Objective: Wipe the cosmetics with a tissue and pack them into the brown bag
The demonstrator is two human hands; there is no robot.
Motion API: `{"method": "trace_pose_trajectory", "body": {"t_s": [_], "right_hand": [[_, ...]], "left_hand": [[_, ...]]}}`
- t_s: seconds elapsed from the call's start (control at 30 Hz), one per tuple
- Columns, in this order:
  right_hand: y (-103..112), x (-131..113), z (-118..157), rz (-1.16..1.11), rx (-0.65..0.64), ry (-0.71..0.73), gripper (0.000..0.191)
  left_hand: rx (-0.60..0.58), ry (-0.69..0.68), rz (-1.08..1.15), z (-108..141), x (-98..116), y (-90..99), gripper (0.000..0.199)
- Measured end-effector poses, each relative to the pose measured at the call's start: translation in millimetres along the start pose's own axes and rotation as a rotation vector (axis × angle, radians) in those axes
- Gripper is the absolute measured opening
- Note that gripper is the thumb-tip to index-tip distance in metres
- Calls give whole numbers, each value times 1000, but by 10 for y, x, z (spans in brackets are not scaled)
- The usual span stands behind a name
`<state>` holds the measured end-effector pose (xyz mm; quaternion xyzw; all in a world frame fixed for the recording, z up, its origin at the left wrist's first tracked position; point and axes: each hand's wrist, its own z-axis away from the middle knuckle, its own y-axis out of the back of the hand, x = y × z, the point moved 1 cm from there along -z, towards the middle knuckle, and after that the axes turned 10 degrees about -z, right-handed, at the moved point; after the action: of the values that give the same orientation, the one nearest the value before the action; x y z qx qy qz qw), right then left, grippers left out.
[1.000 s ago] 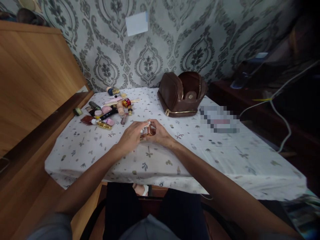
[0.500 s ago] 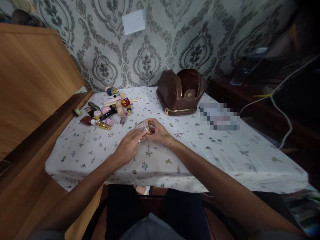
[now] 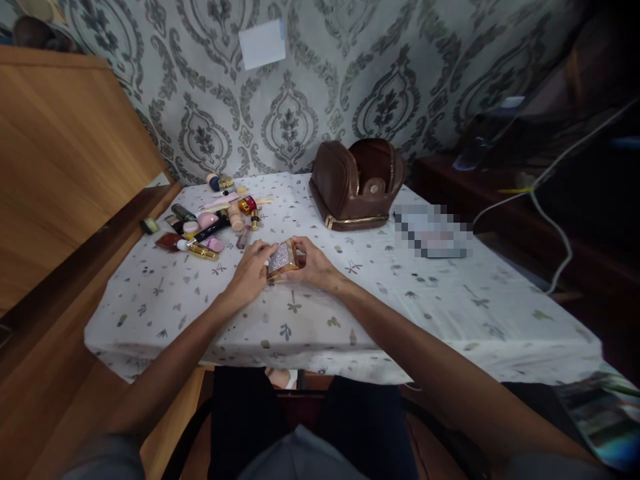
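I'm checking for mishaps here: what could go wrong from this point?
The glittery case, with the left hand and right hand at its sides, might slip. The small greenish item near the left edge of the table could fall if bumped. Cosmetics lie crowded together, so moving one may nudge others.

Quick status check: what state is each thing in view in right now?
Glittery case: held in the right hand, left hand touching it; open or closed unclear.
Brown bag: standing upright, top open.
Loose cosmetics: jumbled together on the cloth.
Gold tube: lying on its side.
Tablecloth: spread over the table.
Pixelated item: lying flat, details hidden.
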<state>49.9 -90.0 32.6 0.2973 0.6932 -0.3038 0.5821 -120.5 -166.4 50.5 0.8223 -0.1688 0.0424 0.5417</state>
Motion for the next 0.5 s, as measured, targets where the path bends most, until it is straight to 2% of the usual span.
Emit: {"method": "trace_pose_trajectory", "body": {"t_s": [0.17,0.27,0.33,0.5], "right_hand": [[2,-6,-2,-36,-5,-3,72],[-1,0,-5,-50,-11,-5,74],[-3,-1,-3,-48,-15,-2,74],[-9,-10,6,-17,-14,2,72]], "left_hand": [[-11,-65,44,362,184,117,67],[-23,-76,39,456,207,145,66],[-33,-59,29,416,158,126,65],[-20,16,26,125,-103,-3,62]]}}
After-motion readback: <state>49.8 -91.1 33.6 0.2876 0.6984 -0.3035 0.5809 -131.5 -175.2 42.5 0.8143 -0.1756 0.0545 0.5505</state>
